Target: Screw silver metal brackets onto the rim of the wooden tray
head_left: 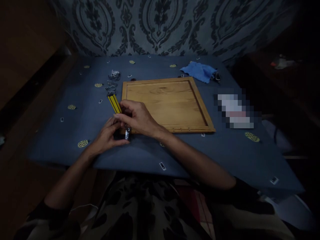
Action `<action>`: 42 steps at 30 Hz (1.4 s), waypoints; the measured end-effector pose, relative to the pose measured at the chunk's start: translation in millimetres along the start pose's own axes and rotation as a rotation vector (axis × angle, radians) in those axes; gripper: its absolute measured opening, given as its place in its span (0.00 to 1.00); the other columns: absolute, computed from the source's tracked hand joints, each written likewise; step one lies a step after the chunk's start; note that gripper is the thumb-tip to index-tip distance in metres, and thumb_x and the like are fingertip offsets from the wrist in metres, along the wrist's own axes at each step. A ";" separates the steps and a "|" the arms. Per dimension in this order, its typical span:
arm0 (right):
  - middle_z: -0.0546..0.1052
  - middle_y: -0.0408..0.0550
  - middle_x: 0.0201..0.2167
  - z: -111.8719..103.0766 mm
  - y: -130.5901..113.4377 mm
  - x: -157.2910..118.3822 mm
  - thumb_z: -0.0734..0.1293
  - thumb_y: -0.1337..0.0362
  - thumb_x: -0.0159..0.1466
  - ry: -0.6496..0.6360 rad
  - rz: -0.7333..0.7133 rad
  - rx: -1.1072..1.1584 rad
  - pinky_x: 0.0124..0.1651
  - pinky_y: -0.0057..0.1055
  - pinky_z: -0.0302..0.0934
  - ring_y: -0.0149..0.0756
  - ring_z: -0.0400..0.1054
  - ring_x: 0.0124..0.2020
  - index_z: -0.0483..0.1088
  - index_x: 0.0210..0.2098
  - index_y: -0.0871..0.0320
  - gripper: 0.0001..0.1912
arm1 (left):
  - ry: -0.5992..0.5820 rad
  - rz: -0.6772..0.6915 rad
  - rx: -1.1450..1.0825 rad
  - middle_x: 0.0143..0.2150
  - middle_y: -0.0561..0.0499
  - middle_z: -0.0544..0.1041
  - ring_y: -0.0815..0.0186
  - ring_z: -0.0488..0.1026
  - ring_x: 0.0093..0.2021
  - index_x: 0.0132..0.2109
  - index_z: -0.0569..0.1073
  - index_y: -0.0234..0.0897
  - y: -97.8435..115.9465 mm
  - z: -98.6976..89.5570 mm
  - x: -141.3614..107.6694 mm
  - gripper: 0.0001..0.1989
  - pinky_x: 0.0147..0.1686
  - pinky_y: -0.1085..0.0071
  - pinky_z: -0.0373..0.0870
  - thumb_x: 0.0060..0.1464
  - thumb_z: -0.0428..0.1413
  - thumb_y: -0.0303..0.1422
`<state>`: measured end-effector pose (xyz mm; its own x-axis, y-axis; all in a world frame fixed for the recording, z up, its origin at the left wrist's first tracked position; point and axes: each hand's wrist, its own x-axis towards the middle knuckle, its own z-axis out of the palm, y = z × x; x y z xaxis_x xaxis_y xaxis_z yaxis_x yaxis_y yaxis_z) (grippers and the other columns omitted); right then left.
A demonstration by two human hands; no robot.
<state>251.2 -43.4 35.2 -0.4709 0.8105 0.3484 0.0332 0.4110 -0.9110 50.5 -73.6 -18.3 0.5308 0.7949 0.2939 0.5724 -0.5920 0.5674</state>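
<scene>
My right hand (136, 115) is closed around the lower part of a yellow-and-black striped screwdriver (114, 103); its handle sticks up and leans to the left, and its tip is hidden behind my fingers. Just below, my left hand (107, 135) is curled with thumb and fingers around a small shiny metal fitting (127, 133), partly covered, which looks like a hinge. Both hands are close together at the near left corner of a framed wooden panel (165, 103) lying flat. Similar metal fittings (111, 87) lie beyond the screwdriver handle.
A blue patterned cloth covers the table (62, 140). At the back right lies a crumpled blue rag (200, 70) with a dark object (217, 77) beside it. A blurred-out item (236, 111) rests to the right of the panel. Behind the table hangs a patterned curtain (160, 26).
</scene>
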 end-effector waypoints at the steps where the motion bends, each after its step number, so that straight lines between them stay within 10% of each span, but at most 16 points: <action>1: 0.67 0.40 0.27 -0.1 -0.6 -0.7 0.68 0.59 0.67 0.000 0.001 0.010 0.31 0.27 0.61 0.33 0.66 0.31 0.59 0.31 0.53 0.13 | 0.001 -0.004 0.002 0.59 0.41 0.74 0.46 0.70 0.62 0.55 0.75 0.40 0.5 -0.2 0.2 0.31 0.63 0.45 0.70 0.51 0.66 0.54; 16: 0.71 0.39 0.28 -11.2 -3.5 -5.7 0.68 0.64 0.68 -0.136 0.025 0.187 0.32 0.27 0.65 0.30 0.70 0.29 0.65 0.35 0.56 0.07 | 0.008 0.015 0.011 0.55 0.43 0.75 0.48 0.71 0.57 0.52 0.75 0.40 1.9 -0.4 0.2 0.29 0.59 0.49 0.73 0.53 0.63 0.56; 29: 0.69 0.38 0.30 -6.7 -2.8 -5.5 0.76 0.44 0.58 0.190 -0.011 0.271 0.25 0.26 0.65 0.27 0.66 0.25 0.62 0.32 0.54 0.25 | -0.015 0.014 -0.010 0.49 0.45 0.75 0.55 0.72 0.51 0.48 0.77 0.39 5.0 -2.1 2.6 0.27 0.55 0.56 0.71 0.52 0.65 0.55; 42: 0.66 0.37 0.26 -2.4 4.1 -10.4 0.73 0.57 0.63 0.122 0.014 0.196 0.26 0.26 0.65 0.28 0.65 0.25 0.58 0.30 0.53 0.18 | 0.028 0.066 -0.017 0.51 0.44 0.75 0.53 0.73 0.53 0.49 0.76 0.39 4.4 -1.0 1.8 0.26 0.56 0.54 0.71 0.55 0.63 0.55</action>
<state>258.4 -49.1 28.3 -0.3613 0.8647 0.3490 -0.1387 0.3203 -0.9371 53.4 -74.7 -14.5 0.5488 0.7580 0.3525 0.5258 -0.6408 0.5594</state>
